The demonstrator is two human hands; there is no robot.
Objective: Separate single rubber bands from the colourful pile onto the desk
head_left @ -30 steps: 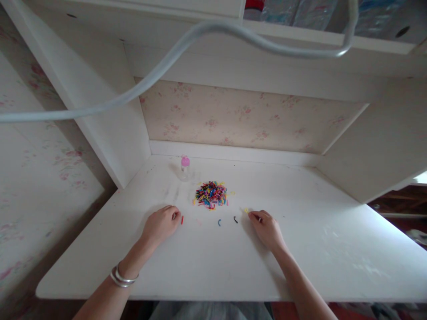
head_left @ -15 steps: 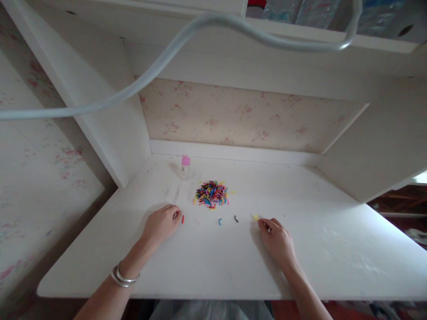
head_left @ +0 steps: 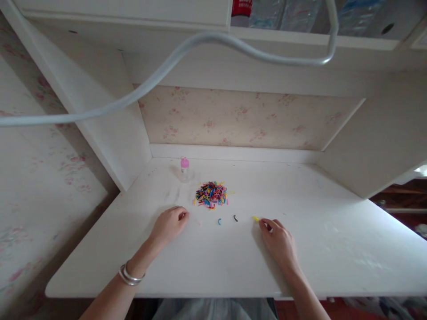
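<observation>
A heap of small coloured rubber bands (head_left: 211, 194) lies mid-desk. In front of it, single pieces lie in a row: a faint pink one (head_left: 199, 222), a blue one (head_left: 219, 221), a black one (head_left: 235, 218) and a yellow one (head_left: 255, 218). My left hand (head_left: 170, 224) rests on the white desk (head_left: 213, 271) left of the row, fingers curled under; what they cover is hidden. My right hand (head_left: 278, 240) lies on the desk with its fingers bent together, and its fingertips are just right of the yellow piece.
A small clear bottle with a pink cap (head_left: 184, 169) stands behind the heap, near the back left corner. White side panels and a shelf enclose the desk. A grey cable (head_left: 140, 91) hangs across the view. My left wrist wears silver bangles (head_left: 130, 275).
The red piece beside my left fingertips is no longer visible; the left hand shifted slightly right over its spot. My right hand drew the yellow piece rightward and toward me.
</observation>
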